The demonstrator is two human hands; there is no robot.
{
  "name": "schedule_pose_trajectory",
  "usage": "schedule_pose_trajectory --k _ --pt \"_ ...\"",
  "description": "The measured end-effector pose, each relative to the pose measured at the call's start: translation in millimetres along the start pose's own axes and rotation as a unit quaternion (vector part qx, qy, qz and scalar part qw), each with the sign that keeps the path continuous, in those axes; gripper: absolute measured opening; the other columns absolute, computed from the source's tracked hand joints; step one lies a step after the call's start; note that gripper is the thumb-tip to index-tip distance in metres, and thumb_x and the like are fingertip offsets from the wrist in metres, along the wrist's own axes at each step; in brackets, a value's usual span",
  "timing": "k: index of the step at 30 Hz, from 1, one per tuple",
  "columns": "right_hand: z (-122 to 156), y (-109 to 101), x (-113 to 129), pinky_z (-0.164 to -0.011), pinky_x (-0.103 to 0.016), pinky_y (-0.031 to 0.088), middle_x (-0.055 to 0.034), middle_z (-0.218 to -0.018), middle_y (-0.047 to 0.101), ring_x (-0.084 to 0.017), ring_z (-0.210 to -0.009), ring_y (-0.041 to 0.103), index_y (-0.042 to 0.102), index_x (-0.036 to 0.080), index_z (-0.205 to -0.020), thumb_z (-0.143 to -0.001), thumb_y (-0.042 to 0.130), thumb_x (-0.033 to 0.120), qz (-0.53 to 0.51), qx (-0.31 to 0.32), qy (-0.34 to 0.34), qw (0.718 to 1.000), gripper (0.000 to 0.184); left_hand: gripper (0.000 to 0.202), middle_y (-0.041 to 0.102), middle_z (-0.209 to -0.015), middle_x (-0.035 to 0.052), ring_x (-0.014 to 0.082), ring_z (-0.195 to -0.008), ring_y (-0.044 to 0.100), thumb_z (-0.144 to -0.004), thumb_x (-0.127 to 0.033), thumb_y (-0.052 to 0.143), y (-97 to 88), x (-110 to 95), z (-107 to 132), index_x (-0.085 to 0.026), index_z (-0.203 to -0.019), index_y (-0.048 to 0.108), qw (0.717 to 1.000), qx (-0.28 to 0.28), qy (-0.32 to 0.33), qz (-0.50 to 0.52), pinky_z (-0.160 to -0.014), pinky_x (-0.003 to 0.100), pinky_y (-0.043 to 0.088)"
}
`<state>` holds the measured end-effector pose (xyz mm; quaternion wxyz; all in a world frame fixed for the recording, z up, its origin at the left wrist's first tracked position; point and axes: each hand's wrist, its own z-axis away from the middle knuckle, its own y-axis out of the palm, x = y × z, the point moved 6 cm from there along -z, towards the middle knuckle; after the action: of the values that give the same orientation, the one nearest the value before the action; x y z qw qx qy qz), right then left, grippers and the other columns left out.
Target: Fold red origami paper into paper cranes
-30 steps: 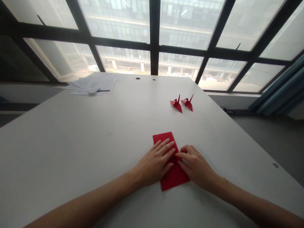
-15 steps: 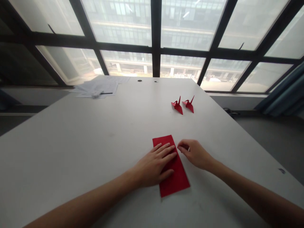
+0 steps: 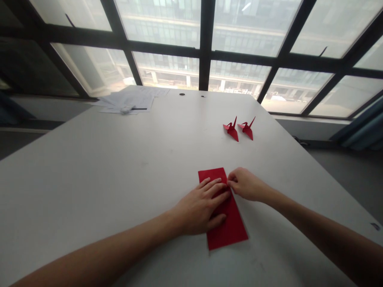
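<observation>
A red sheet of paper (image 3: 229, 231), folded to a long rectangle, lies on the white table in front of me. My left hand (image 3: 206, 205) rests flat across it with the fingers spread, pressing it down. At the paper's right edge, near the upper part, is my right hand (image 3: 241, 183). Its fingers are curled and pinched together against that edge; whether they grip the paper itself is hidden. Two red paper cranes, a left one (image 3: 232, 132) and a right one (image 3: 247, 130), stand side by side farther back.
Loose white papers (image 3: 125, 99) are spread at the far left of the white table (image 3: 104, 171), with a dark pen (image 3: 139, 109) on them. A round dark cable hole (image 3: 182, 94) sits near the back edge. Large windows rise behind, and a blue curtain (image 3: 359, 125) hangs at right.
My right hand has closed the small gap and now meets the paper's right edge. My left hand stays flat on the paper. The whole view has shifted slightly.
</observation>
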<state>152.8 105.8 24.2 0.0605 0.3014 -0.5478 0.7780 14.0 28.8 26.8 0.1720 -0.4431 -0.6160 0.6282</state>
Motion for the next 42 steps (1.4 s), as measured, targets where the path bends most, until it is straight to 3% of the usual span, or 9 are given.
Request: schedule_pose_trajectory --k 14,23,29,36,42 --pt "-64 -13 -19 -0.05 -0.023 0.036 -0.0042 -0.052 0.062 -0.012 -0.047 0.051 0.072 0.01 -0.068 -0.079 0.057 0.016 -0.044 -0.048 0.032 0.997 0.019 0.058 0.045 -0.151 0.0101 0.0316 -0.145 0.034 -0.093 -0.041 0.059 -1.4 -1 0 -0.022 -0.146 0.045 1.0 -0.009 0.003 -0.001 -0.123 0.048 0.024" --pt "-44 -2 -12 -0.04 -0.02 0.034 -0.0003 -0.046 0.059 -0.009 -0.039 0.048 0.066 0.014 -0.064 -0.081 0.056 0.017 -0.098 0.007 0.053 0.994 0.019 0.059 0.044 -0.151 0.0111 0.0316 -0.144 0.036 -0.093 -0.04 0.058 -1.1 -2 0 -0.022 -0.147 0.044 1.0 -0.018 0.01 -0.003 -0.122 0.048 0.025" --pt "-39 -3 -11 -0.042 -0.022 0.033 0.0001 -0.044 0.057 -0.01 -0.039 0.047 0.061 0.015 -0.055 -0.078 0.058 0.016 -0.087 0.04 0.058 0.994 0.023 0.059 0.045 -0.151 0.011 0.0324 -0.145 0.035 -0.093 -0.04 0.058 -0.7 -1 0 -0.023 -0.147 0.044 1.0 -0.024 0.011 -0.006 -0.121 0.049 0.027" --pt "-16 -1 -8 -0.042 -0.023 0.031 0.0015 -0.042 0.054 -0.01 -0.039 0.046 0.06 0.016 -0.054 -0.075 0.057 0.015 -0.064 0.081 0.05 0.993 0.022 0.06 0.047 -0.15 0.0124 0.0311 -0.145 0.035 -0.094 -0.041 0.058 -0.2 0 0 -0.021 -0.147 0.04 1.0 -0.028 0.007 -0.002 -0.121 0.049 0.028" --pt "7 5 -4 -0.044 -0.023 0.033 0.0021 -0.043 0.053 -0.01 -0.041 0.047 0.058 0.017 -0.054 -0.078 0.057 0.017 -0.061 0.099 0.053 0.992 0.024 0.053 0.051 -0.145 0.0119 0.0315 -0.143 0.039 -0.093 -0.041 0.059 -0.8 -2 0 -0.022 -0.141 0.047 0.999 -0.032 0.012 -0.005 -0.12 0.049 0.03"
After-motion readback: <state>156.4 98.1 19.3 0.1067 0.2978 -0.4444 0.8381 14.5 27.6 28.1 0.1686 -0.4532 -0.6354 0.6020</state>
